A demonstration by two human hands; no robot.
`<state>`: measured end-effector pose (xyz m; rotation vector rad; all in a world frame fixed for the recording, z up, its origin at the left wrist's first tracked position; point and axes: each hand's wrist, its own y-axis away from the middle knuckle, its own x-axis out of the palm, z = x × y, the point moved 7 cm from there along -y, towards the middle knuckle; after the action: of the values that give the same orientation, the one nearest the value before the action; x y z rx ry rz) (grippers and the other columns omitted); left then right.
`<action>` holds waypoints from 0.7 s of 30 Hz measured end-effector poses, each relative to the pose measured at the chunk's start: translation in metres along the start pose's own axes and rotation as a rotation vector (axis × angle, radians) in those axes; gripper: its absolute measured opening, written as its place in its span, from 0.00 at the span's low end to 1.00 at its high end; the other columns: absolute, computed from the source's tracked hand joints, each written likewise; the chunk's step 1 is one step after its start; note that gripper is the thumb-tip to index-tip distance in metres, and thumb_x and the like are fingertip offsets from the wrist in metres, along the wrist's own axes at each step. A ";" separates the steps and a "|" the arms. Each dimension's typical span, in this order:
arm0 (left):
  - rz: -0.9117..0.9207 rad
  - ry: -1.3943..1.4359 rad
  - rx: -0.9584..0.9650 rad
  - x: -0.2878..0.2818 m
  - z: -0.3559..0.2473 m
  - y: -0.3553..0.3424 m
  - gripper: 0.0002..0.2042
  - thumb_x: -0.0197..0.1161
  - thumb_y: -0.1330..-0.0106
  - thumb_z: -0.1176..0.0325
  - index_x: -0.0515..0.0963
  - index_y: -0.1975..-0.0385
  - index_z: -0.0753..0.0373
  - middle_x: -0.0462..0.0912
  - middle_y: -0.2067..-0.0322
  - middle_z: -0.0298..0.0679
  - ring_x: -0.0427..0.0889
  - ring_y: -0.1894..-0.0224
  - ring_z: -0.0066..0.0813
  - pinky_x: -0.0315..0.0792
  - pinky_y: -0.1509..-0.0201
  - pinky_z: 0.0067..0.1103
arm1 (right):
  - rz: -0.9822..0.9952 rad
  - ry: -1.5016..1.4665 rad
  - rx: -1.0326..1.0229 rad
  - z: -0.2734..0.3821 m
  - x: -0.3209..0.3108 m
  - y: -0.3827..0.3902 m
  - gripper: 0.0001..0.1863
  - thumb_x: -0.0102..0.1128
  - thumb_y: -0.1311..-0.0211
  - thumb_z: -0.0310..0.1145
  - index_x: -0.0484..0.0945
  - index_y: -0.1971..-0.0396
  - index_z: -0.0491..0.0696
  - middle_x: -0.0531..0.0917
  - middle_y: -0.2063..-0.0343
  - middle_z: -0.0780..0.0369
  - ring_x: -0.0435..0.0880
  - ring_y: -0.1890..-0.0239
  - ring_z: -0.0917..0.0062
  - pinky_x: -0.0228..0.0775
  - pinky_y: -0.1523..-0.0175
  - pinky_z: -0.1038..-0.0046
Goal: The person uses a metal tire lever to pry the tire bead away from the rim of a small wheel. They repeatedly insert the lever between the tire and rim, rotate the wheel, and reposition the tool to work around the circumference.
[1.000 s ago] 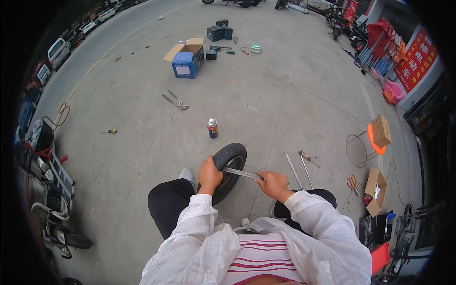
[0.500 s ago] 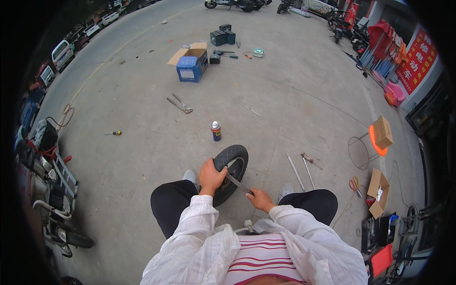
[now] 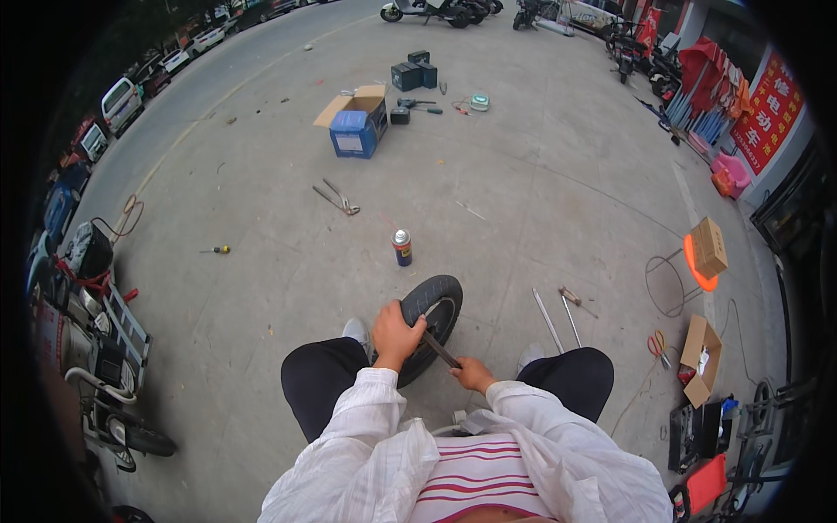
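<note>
A small wheel with a black tyre (image 3: 446, 301) stands tilted on the ground between my feet. My left hand (image 3: 398, 333) is closed over the tyre's near left side, thumb at the rim edge. A flat metal tyre lever (image 3: 442, 349) slants from the rim down to my right hand (image 3: 473, 375), whose fingers are wrapped round its lower end. The lever's upper tip meets the tyre beside my left thumb; how far it goes in is hidden. Just beyond the wheel, a spray can (image 3: 402, 248) stands upright.
Pliers (image 3: 338, 199) and a screwdriver (image 3: 218, 250) lie ahead and left. Right of my knee lie a long metal bar (image 3: 547, 320), a hammer-like tool (image 3: 570, 296) and scissors (image 3: 656, 343). A blue box (image 3: 356, 132) stands farther off, an orange stool (image 3: 697, 263) at right, a parked scooter (image 3: 113, 375) at left.
The view has shifted slightly, so everything sits a little lower and to the right. The lever has turned to a somewhat steeper angle, with both hands keeping their hold.
</note>
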<state>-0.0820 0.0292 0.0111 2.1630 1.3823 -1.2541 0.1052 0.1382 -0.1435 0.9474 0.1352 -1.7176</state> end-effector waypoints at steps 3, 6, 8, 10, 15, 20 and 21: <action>-0.005 -0.007 -0.007 0.000 -0.003 0.000 0.24 0.67 0.48 0.50 0.75 0.59 0.63 0.78 0.63 0.50 0.79 0.59 0.53 0.72 0.57 0.42 | 0.052 0.038 0.057 -0.010 0.003 -0.005 0.15 0.59 0.36 0.44 0.80 0.57 0.49 0.83 0.59 0.52 0.80 0.53 0.53 0.72 0.50 0.57; -0.003 -0.015 -0.018 -0.001 -0.003 0.001 0.24 0.67 0.48 0.51 0.75 0.59 0.63 0.78 0.64 0.50 0.79 0.59 0.53 0.73 0.58 0.42 | 0.061 0.087 0.077 -0.009 0.001 -0.005 0.15 0.58 0.36 0.43 0.79 0.56 0.51 0.83 0.58 0.52 0.80 0.52 0.54 0.72 0.50 0.56; -0.005 -0.019 -0.019 -0.001 -0.001 0.002 0.24 0.67 0.48 0.51 0.74 0.59 0.63 0.78 0.64 0.50 0.79 0.60 0.53 0.73 0.58 0.42 | 0.068 0.118 0.084 -0.004 -0.001 -0.001 0.14 0.57 0.35 0.43 0.78 0.55 0.51 0.83 0.58 0.53 0.80 0.52 0.54 0.72 0.50 0.55; -0.003 -0.026 -0.016 -0.001 -0.006 0.003 0.24 0.67 0.48 0.51 0.74 0.60 0.63 0.78 0.65 0.49 0.79 0.60 0.53 0.73 0.58 0.42 | 0.053 0.136 0.103 -0.008 -0.003 0.001 0.14 0.56 0.34 0.42 0.78 0.54 0.52 0.83 0.58 0.53 0.80 0.52 0.54 0.72 0.50 0.55; -0.016 -0.021 0.001 -0.002 -0.008 0.005 0.23 0.67 0.48 0.51 0.74 0.61 0.63 0.78 0.65 0.49 0.79 0.60 0.53 0.73 0.59 0.42 | 0.068 0.172 0.153 -0.001 -0.010 0.007 0.14 0.55 0.33 0.42 0.76 0.53 0.51 0.83 0.57 0.53 0.80 0.51 0.54 0.71 0.49 0.54; -0.015 -0.019 -0.010 -0.003 -0.008 0.006 0.23 0.67 0.48 0.51 0.74 0.60 0.63 0.78 0.64 0.49 0.79 0.59 0.53 0.73 0.58 0.43 | 0.075 0.257 0.152 -0.003 -0.007 0.011 0.17 0.53 0.32 0.44 0.76 0.53 0.48 0.82 0.57 0.50 0.80 0.51 0.54 0.71 0.49 0.55; -0.025 -0.008 -0.010 -0.002 -0.008 0.006 0.23 0.67 0.48 0.51 0.74 0.60 0.63 0.78 0.63 0.49 0.79 0.59 0.53 0.73 0.58 0.42 | 0.085 0.224 0.116 -0.006 -0.004 0.010 0.17 0.53 0.32 0.45 0.77 0.56 0.47 0.83 0.60 0.50 0.81 0.54 0.54 0.71 0.50 0.55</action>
<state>-0.0734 0.0301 0.0157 2.1377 1.4138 -1.2609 0.1172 0.1401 -0.1410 1.2146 0.1413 -1.5513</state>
